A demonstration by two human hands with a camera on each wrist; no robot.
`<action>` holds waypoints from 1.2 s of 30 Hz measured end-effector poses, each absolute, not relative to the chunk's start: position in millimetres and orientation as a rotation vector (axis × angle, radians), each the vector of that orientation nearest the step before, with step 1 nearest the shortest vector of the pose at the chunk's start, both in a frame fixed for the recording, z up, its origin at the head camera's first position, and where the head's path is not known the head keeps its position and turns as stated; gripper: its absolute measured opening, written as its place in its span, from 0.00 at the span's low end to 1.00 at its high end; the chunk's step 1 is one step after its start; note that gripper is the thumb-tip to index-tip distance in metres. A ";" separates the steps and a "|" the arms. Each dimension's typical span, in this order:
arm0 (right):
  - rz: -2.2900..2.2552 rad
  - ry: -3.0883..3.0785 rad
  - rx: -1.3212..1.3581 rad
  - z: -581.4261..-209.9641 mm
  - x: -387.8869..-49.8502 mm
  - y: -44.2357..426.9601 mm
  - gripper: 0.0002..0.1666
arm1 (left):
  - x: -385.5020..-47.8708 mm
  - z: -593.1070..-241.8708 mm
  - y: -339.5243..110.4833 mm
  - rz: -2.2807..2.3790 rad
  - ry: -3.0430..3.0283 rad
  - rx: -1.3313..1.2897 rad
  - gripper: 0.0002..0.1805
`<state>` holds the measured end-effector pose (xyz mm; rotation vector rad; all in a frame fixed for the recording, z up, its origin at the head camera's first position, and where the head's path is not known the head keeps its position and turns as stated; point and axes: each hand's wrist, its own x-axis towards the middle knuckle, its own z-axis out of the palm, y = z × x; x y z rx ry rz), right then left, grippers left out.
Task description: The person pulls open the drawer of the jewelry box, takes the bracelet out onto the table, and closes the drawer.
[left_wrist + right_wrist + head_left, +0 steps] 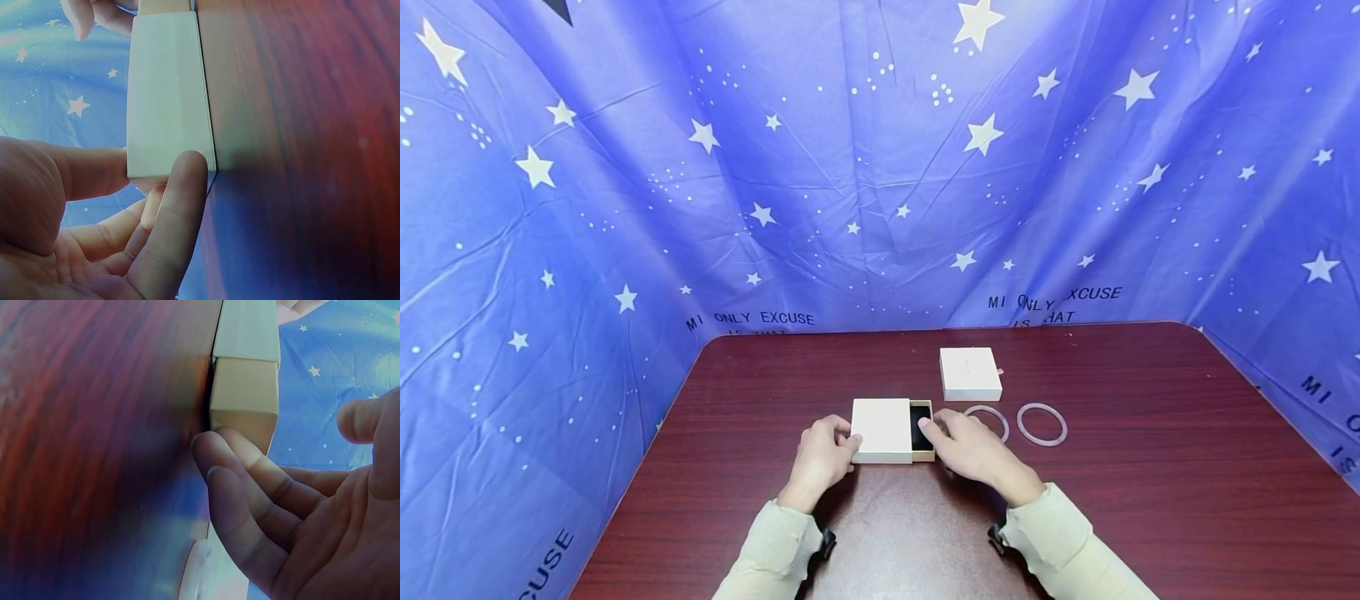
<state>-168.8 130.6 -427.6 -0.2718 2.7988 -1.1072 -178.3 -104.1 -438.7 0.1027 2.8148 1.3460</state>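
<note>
A white drawer-style box (882,427) lies on the table, its tan drawer (245,384) partly out to the right. The dark inside of the drawer shows in the head view. My left hand (822,454) holds the left end of the box, thumb on top and fingers (178,212) at the end and front side. My right hand (972,446) is at the drawer's outer end. In the right wrist view its fingers (234,462) touch that end, while the thumb stays raised off the box. Two pale lilac bangles lie by my right hand; one bangle (1042,425) is fully visible, the other partly hidden.
A second white box (970,375), closed, sits farther back on the dark red wooden table (760,375), with a small pink tab on its right side. Behind the table hangs a blue curtain (850,167) with white stars.
</note>
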 end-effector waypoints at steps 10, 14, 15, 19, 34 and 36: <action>-1.095 2.804 -0.279 -427.9 -167.9 130.2 0.22 | -177.8 -437.8 -103.8 1.326 2.827 0.094 0.11; -1.105 2.798 -0.292 -427.7 -167.1 129.7 0.22 | -177.9 -437.6 -103.7 1.328 2.825 0.089 0.11; -1.107 2.799 -0.297 -427.6 -167.0 129.5 0.23 | -178.0 -437.5 -103.6 1.332 2.824 0.089 0.12; -1.106 2.802 -0.312 -428.5 -166.9 128.7 0.24 | -177.7 -437.2 -104.0 1.338 2.827 0.097 0.11; -1.005 2.918 -0.345 -430.7 -167.1 127.0 0.19 | -177.4 -436.4 -103.6 1.322 2.834 0.084 0.11; -1.011 2.916 -0.348 -430.9 -167.1 126.9 0.19 | -177.7 -436.4 -103.8 1.324 2.825 0.079 0.11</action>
